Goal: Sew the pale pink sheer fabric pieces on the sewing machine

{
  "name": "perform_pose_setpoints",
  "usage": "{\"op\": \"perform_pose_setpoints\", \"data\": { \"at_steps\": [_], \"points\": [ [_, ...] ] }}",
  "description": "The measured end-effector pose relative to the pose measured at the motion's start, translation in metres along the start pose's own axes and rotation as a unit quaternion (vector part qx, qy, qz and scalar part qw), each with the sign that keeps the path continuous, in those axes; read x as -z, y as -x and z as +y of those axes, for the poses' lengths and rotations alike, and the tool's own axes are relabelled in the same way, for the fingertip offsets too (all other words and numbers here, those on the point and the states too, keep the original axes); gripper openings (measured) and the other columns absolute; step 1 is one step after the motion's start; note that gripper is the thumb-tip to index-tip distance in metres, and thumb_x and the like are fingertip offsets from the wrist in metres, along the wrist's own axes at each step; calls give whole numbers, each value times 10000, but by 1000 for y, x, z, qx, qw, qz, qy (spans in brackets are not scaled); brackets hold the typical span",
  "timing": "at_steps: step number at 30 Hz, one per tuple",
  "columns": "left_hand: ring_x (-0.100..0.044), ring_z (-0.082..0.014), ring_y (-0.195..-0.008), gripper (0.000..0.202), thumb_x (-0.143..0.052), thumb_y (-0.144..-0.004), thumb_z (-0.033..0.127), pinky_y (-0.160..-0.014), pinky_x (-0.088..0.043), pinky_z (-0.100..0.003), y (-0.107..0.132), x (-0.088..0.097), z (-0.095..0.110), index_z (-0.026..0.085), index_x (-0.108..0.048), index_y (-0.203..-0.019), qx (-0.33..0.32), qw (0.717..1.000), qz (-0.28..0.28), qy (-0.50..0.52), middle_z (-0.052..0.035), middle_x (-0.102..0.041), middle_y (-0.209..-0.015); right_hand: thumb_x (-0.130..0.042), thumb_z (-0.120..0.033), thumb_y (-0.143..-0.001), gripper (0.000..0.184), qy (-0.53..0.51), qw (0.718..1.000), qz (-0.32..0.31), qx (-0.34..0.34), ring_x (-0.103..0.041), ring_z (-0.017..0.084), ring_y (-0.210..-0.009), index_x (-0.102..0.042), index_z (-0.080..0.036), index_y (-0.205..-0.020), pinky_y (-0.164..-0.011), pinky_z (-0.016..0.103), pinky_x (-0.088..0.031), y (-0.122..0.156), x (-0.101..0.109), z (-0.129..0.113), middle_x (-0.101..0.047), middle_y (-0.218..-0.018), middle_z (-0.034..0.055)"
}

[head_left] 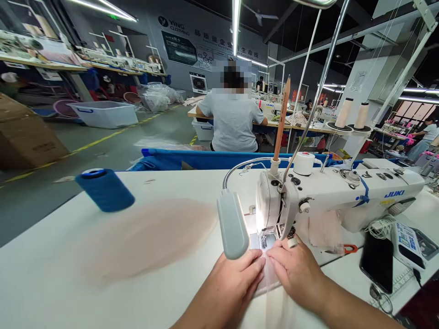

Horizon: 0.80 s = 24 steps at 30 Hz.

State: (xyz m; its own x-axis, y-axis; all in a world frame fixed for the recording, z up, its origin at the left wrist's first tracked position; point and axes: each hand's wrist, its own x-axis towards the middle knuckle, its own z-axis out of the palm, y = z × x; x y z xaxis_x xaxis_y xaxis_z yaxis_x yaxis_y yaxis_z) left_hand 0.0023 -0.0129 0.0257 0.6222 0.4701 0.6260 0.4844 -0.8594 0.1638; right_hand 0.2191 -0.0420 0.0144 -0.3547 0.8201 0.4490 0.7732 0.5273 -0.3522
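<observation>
A white sewing machine (343,194) stands on the table, its needle area lit from inside. A strip of thin, pale pink sheer fabric (270,276) runs from under the presser foot (265,240) toward my body. My left hand (238,276) grips the strip's left side, fingers pressed together just in front of the foot. On the other side my right hand (298,272) pinches the fabric close to the needle, partly behind a machine knob. A grey lamp head (233,226) hangs above my left hand and hides part of the table.
A blue thread cone (104,189) lies left, behind a spread sheer piece (147,242). To the right are a phone (377,260), orange-handled scissors (350,249), a white box (409,244) and more sheer fabric (325,230). A pencil (283,119) stands on the machine. A person (233,116) sits ahead.
</observation>
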Motion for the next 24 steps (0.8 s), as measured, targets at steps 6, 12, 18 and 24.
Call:
{"op": "perform_pose_setpoints", "data": {
  "at_steps": [6,12,18,24],
  "points": [
    [-786,-275,-862,341,-460,-1080,164,-764,-623,-391,2,-4,-5,215,-779,-968,-9,999,10,-32,-90,-853,-1060,-616,-16,-933,260,35,999,10,-5,-636,284,-1009,-766,-211,-1016,-843,374,-508,-3,-5,2,-755,-1111,105],
    [-794,-305,-894,300,-495,-1070,167,-768,-641,-425,3,-5,-6,200,-787,-1010,-6,999,0,-51,-98,-859,-1116,-617,-51,-945,277,46,999,20,-11,-657,289,-1028,-790,-213,-1088,-867,379,-535,-7,-4,3,-770,-1135,105],
    [-786,-300,-952,278,-524,-1053,152,-819,-615,-421,6,-9,-7,214,-788,-1112,4,999,-13,-46,-101,-852,-1181,-614,-20,-910,332,51,999,12,-15,-663,289,-1059,-800,-224,-1094,-897,385,-549,-9,-4,3,-776,-1143,105],
    [-715,-414,-1200,721,-926,-764,538,-996,-563,-531,26,3,2,280,-689,-1394,72,988,-136,-12,-142,-716,-1501,-766,-235,-999,177,-28,999,-41,8,-658,303,-1124,-783,-212,-1173,-979,413,-559,-2,26,6,-778,-1218,111]
  ]
}}
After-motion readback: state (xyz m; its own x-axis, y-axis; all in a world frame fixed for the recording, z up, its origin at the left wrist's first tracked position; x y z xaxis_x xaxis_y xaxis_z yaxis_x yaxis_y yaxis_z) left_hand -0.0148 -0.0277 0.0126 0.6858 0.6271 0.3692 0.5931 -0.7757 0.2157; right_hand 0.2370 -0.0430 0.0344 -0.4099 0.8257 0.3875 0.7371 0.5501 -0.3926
